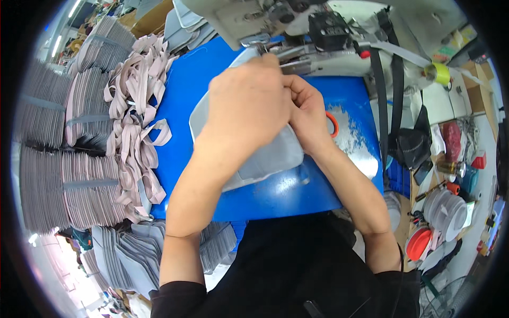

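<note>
A grey flat panel with rounded corners point(270, 161) lies on the blue work table point(183, 100), its far end close to the sewing machine's presser area point(257, 40). My left hand point(246, 103) is over the panel, slightly blurred, its fingers curled inward near the machine. Close against it, my right hand point(307, 108) has its thumb and fingers pinched together at the panel's right edge. Whatever either hand grips between the fingertips is hidden. An orange-red ring handle point(333, 124), like that of scissors, shows just right of my right hand.
The sewing machine point(339, 63) spans the far side. Bundled stacks of grey panels point(90, 183) and a heap of pale pink straps point(140, 106) crowd the left. More grey panels point(127, 257) sit below the table's left edge. Black straps point(389, 90) hang at right.
</note>
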Demonstrator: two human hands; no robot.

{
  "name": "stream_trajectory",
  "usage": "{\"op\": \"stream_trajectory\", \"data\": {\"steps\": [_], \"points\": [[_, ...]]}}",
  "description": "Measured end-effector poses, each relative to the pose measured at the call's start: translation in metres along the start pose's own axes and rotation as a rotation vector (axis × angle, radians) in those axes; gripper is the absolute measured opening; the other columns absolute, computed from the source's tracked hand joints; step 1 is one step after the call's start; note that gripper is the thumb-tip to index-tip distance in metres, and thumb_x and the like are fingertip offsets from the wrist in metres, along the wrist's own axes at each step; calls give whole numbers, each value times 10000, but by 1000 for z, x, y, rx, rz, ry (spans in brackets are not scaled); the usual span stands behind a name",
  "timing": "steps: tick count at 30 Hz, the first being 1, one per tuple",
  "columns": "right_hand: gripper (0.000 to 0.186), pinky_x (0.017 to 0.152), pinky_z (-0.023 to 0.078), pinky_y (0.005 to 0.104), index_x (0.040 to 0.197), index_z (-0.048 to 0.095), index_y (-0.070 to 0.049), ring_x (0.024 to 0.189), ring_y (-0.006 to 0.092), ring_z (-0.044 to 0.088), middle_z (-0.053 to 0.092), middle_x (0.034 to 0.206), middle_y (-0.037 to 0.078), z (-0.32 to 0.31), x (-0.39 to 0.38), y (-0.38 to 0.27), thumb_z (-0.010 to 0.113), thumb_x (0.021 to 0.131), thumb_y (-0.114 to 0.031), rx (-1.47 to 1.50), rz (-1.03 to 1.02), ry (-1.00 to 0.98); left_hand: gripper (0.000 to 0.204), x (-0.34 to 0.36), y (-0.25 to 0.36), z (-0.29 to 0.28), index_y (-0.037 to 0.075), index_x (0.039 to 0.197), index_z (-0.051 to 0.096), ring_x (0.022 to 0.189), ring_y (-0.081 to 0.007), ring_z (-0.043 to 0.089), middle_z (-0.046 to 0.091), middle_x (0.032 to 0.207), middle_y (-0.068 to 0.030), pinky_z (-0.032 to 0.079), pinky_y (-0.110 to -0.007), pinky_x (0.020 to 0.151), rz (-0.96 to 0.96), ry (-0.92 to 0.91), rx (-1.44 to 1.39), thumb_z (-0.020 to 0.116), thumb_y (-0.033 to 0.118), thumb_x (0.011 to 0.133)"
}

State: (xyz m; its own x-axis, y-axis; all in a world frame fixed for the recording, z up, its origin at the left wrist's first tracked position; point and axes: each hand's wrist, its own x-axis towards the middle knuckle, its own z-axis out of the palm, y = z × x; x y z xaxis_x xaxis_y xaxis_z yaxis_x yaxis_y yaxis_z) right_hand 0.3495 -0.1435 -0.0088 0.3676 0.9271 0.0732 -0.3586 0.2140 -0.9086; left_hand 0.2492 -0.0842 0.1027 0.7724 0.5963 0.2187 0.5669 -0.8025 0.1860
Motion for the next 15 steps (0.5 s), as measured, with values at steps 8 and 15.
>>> {"op": "stream_trajectory", "data": {"steps": [8, 15], "points": [[309, 711, 456, 280, 1268, 623, -36, 809, 83, 585, 648, 889, -2, -29, -61, -6, 668, 962, -28, -106, -141, -139, 732, -94, -6, 23, 34, 1406, 610, 834, -316, 600, 580, 964, -112, 479, -433, 825, 179, 151, -165, 774, 84, 694], [374, 877, 542, 373, 1174, 692, -120, 976, 259, 651, 645, 1042, 102, -33, -62, -27, 806, 819, -89, -1022, -610, -314, 587, -115, -40, 11, 71, 1320, 707, 728, -289, 600, 538, 775, -100, 528, -430, 764, 84, 279, -148, 722, -3, 737]]}}
